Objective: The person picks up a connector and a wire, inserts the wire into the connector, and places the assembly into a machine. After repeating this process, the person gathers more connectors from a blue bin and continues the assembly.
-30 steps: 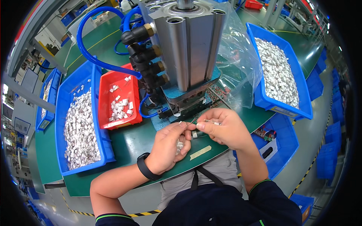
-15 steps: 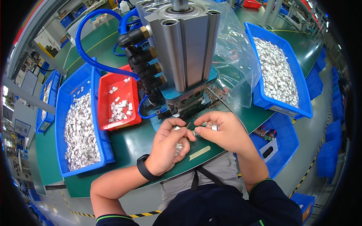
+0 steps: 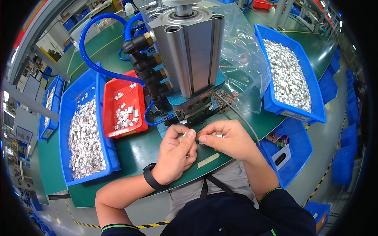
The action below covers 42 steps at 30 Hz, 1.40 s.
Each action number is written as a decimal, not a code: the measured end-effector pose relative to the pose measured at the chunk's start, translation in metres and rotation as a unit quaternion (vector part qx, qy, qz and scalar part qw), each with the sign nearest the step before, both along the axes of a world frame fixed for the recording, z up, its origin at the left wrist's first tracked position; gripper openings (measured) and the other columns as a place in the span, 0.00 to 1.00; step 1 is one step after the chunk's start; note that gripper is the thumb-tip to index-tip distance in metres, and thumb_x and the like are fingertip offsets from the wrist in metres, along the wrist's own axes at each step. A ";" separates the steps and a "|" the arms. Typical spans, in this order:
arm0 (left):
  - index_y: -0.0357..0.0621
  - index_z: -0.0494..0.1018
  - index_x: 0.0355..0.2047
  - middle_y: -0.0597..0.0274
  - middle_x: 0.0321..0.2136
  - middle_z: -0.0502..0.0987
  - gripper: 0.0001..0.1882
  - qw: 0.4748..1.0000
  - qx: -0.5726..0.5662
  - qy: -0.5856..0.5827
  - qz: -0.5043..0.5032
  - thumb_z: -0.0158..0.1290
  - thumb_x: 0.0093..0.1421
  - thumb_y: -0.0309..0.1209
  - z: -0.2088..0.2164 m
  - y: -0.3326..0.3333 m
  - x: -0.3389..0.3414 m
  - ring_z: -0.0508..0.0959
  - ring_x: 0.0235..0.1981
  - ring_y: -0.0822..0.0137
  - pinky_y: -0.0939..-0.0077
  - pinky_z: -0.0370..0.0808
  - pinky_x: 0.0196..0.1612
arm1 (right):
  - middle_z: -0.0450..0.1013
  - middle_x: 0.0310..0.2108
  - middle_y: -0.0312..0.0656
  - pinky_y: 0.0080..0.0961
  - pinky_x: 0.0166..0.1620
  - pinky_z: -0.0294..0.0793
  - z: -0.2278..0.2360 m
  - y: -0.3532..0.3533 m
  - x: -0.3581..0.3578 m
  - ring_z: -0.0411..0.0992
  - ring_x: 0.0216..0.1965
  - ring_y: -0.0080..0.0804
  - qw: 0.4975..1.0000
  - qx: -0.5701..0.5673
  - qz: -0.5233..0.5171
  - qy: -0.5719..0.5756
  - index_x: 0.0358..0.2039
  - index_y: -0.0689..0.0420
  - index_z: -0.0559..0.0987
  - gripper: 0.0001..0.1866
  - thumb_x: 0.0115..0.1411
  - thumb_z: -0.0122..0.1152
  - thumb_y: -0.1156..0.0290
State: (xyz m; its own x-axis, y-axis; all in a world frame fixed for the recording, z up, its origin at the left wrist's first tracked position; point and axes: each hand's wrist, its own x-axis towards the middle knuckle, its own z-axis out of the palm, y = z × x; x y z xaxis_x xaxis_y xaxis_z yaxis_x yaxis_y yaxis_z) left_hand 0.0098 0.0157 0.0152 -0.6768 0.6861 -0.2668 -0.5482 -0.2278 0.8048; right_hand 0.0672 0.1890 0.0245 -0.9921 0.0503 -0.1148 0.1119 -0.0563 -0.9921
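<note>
Close together over the front of the green bench, my two hands meet below a metal pneumatic press (image 3: 191,59). My left hand (image 3: 175,153) is closed, thumb against forefinger, around small silvery-white parts with thin wire leads; one white part (image 3: 185,134) peeks out by the fingertip. My right hand (image 3: 232,141) pinches a similar silvery part (image 3: 219,136), its body partly hidden by the fingers. The fingertips of both hands almost touch, and a thin lead shows between them. How many parts the left palm holds is hidden.
Left of the press stand a red bin (image 3: 138,128) with some white parts and a blue bin (image 3: 112,159) heaped with them. Another full blue bin (image 3: 319,110) stands right. A clear plastic bag (image 3: 244,51), grey cable (image 3: 240,117) and tape strip (image 3: 208,160) lie on the bench.
My left thumb has straightened upward and its fingers have closed further over the parts. My right fingertips have shifted slightly left and down, covering more of the part they pinch.
</note>
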 end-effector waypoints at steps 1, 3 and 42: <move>0.49 0.61 0.39 0.66 0.16 0.65 0.07 1.000 0.006 -0.001 0.007 0.45 0.67 0.36 0.000 0.001 0.000 0.55 0.09 0.78 0.84 0.48 0.10 | 0.74 0.26 0.32 0.11 0.27 0.65 -0.004 -0.001 0.000 0.67 0.26 0.12 1.000 -0.001 0.000 0.001 0.35 0.64 0.80 0.08 0.57 0.63 0.74; 0.50 0.62 0.38 0.66 0.15 0.62 0.06 1.000 0.011 -0.002 0.014 0.45 0.67 0.36 -0.001 0.002 0.001 0.54 0.08 0.78 0.84 0.48 0.09 | 0.76 0.28 0.34 0.17 0.35 0.70 -0.013 -0.004 0.000 0.70 0.31 0.15 0.999 -0.022 0.015 0.017 0.34 0.64 0.80 0.11 0.56 0.64 0.69; 0.45 0.67 0.39 0.64 0.19 0.67 0.08 0.999 -0.015 -0.011 0.032 0.46 0.66 0.36 0.002 0.002 0.000 0.59 0.09 0.76 0.84 0.51 0.10 | 0.64 0.13 0.31 0.12 0.12 0.47 0.007 -0.007 -0.025 0.55 0.10 0.11 0.983 -0.130 -0.114 -0.058 0.24 0.64 0.76 0.12 0.56 0.63 0.68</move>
